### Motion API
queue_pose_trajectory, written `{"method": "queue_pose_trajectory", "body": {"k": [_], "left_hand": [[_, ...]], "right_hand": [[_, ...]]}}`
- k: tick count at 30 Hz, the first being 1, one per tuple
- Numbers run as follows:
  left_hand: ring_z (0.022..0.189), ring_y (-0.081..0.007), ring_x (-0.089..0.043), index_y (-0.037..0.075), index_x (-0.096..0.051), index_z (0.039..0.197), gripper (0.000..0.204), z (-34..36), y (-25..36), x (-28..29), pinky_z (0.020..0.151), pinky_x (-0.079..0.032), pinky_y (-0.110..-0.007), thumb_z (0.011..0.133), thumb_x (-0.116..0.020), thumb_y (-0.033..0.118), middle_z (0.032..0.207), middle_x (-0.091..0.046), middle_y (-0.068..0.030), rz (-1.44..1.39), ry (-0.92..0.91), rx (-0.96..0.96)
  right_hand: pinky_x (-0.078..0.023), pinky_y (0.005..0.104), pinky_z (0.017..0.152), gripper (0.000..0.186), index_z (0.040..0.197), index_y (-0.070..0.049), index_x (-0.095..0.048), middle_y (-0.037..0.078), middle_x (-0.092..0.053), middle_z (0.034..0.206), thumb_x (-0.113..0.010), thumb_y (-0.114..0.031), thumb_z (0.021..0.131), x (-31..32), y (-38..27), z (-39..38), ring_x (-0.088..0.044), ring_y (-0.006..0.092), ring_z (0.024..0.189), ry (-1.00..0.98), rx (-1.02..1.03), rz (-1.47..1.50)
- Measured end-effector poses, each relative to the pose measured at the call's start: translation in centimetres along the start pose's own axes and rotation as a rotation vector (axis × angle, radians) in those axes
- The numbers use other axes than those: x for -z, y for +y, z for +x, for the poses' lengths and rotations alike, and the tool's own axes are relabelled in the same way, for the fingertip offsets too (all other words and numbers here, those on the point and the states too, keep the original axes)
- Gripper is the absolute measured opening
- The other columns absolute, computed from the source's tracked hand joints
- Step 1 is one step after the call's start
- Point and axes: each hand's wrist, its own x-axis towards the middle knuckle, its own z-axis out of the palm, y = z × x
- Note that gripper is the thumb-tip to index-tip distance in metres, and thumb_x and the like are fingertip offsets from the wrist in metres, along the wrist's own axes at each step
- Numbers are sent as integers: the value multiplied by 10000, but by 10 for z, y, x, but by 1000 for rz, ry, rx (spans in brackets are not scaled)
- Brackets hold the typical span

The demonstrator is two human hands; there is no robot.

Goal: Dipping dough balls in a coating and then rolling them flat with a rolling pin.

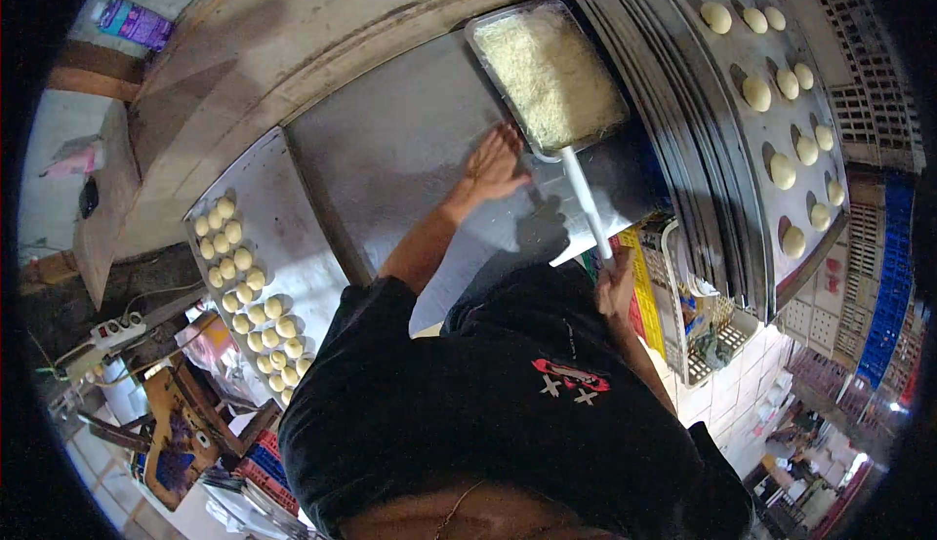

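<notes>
My left hand point(493, 164) is open, palm down with fingers stretched, over or on the steel worktop point(371, 120), just left of a rectangular tray point(547, 72) of pale, crumbly powder. My right hand point(613, 286) grips the lower end of a long white rod point(581, 189), like a rolling pin, whose far end meets the tray's near edge. A metal sheet point(273, 189) at the left holds rows of small dough balls point(249, 296). At the right, a stack of metal baking sheets point(683, 169) has spaced dough balls point(756, 93) on the top one.
Yellow and pale plastic crates point(683, 345) are beneath the stacked sheets, and more crates point(888, 247) line the far right. A power strip point(117, 325) with cables is at left, beside wooden clutter point(171, 423). A purple packet point(132, 25) lies at upper left.
</notes>
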Motion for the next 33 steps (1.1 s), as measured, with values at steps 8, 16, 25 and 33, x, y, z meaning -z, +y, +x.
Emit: {"method": "queue_pose_trajectory", "body": {"k": [8, 16, 25, 33], "left_hand": [[1417, -368, -258, -34, -307, 1449, 682, -112, 29, -47, 1162, -193, -476, 934, -560, 334, 1512, -292, -230, -713, 524, 146], [1455, -373, -129, -74, -185, 1475, 880, -128, 55, -60, 1177, -30, -483, 926, -376, 586, 1558, -175, -234, -85, 278, 698], [1309, -333, -355, -40, -347, 1397, 654, -17, 142, -52, 1140, -202, -434, 1006, -332, 485, 1457, -356, -205, -1625, 652, 313], [675, -159, -487, 78, -543, 1099, 360, -133, 16, -21, 601, -416, -390, 1000, -446, 410, 753, -478, -10, -2013, 757, 633]], "right_hand": [[-453, 405, 825, 357, 1140, 3, -406, 211, -560, 1006, -472, -33, 792, -2, 17, -2, -575, 346, 932, -26, -260, 81], [-400, 290, 664, 273, 1056, -47, -425, 39, -463, 817, -479, -40, 789, 19, 15, -5, -437, 139, 724, 114, -198, 220], [-520, 451, 728, 386, 1209, -60, -416, 241, -663, 976, -577, -199, 887, -32, -47, 41, -667, 402, 849, -105, -5, 122], [-309, 486, 1093, 660, 1368, 37, -373, 285, -436, 1380, -549, -415, 921, -64, -33, 81, -415, 392, 1304, -358, 484, -236]]}}
